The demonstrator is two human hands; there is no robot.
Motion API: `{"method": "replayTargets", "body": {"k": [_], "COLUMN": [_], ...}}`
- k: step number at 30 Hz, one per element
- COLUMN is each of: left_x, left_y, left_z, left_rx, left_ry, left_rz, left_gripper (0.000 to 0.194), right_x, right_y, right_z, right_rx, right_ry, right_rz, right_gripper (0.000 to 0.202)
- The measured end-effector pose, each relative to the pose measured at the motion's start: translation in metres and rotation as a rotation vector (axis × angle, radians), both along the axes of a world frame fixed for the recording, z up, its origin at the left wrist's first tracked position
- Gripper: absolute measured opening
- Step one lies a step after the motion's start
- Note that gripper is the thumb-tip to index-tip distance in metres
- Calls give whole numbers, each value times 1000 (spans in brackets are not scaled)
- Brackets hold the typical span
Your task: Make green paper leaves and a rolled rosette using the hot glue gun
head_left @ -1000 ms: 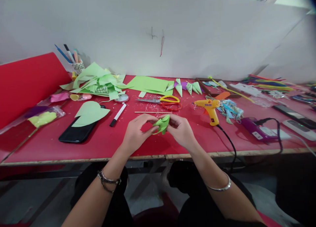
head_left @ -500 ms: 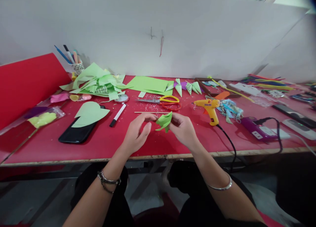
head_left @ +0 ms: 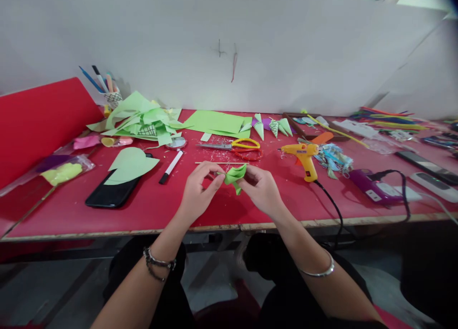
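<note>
Between my hands, above the red table, is a folded piece of green paper [head_left: 235, 175] with curled edges. My left hand [head_left: 202, 188] pinches its left end between thumb and forefinger. On the other side my right hand [head_left: 262, 190] grips the paper, its fingertips partly hidden behind it. A thin pale stick [head_left: 222, 163] lies on the table just beyond my fingers. Further back are scissors [head_left: 246, 145] with yellow and red handles. To the right a yellow glue gun [head_left: 303, 158] lies on its side, its black cord running off the table's front edge.
Left of my hands are a black-and-white marker [head_left: 171, 167] and a black phone [head_left: 110, 190] under pale green paper cutouts [head_left: 132, 164]. Green scraps [head_left: 143, 119] pile up behind. Small green paper cones [head_left: 259, 129] stand near the wall. A purple power strip [head_left: 375, 187] sits at right.
My left finger and thumb have closed on the paper's left end. The green paper has turned and tilted slightly between my hands. Everything else stays in place.
</note>
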State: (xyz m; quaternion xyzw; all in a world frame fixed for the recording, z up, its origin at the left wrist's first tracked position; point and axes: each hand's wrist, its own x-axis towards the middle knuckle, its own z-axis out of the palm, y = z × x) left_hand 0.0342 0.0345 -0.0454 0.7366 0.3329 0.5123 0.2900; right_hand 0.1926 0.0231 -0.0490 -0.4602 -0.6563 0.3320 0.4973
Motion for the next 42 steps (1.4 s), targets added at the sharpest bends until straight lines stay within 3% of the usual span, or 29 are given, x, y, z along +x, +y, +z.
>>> {"method": "replayTargets", "body": {"k": [7, 12, 22, 42], "left_x": [9, 12, 9, 8], "left_y": [-1, -2, -7, -3], "left_z": [-7, -9, -6, -7], "left_rx": [-178, -80, 95, 103], "left_ry": [-152, -80, 135, 146], "left_rz": [-23, 46, 121, 93], "left_gripper": [14, 5, 17, 14], "right_x": [-1, -1, 1, 6], "right_y": [-2, -1, -2, -1], "right_z": [2, 0, 1, 6], "right_rx": [40, 42, 93, 32], "right_ry": [-7, -23, -124, -29], "right_rz": [-3, -52, -146, 10], "right_gripper": [7, 9, 11, 15]}}
